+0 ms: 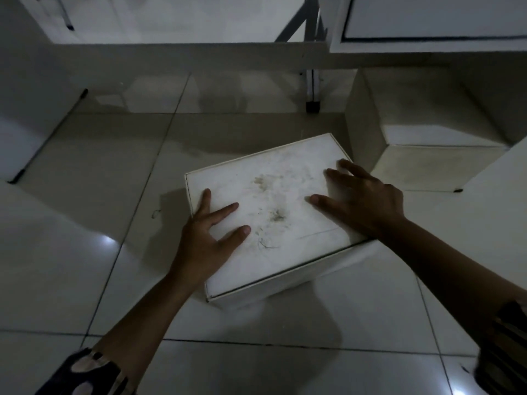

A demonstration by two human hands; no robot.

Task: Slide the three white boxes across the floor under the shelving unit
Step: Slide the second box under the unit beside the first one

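A white box (273, 195) with a dusty, smudged lid sits on the tiled floor in the middle of the view. My left hand (208, 238) lies flat on its near left part, fingers spread. My right hand (362, 198) rests flat on its right side, fingers spread, some over the far right edge. A second white box (422, 163) stands on the floor to the right, partly under the shelving unit (427, 21). A large white box (31, 104) stands at the left.
A metal shelf leg with a black foot (312, 105) stands on the floor behind the middle box. A white surface (496, 195) crosses the right edge. Glossy floor tiles (85, 223) lie between the boxes.
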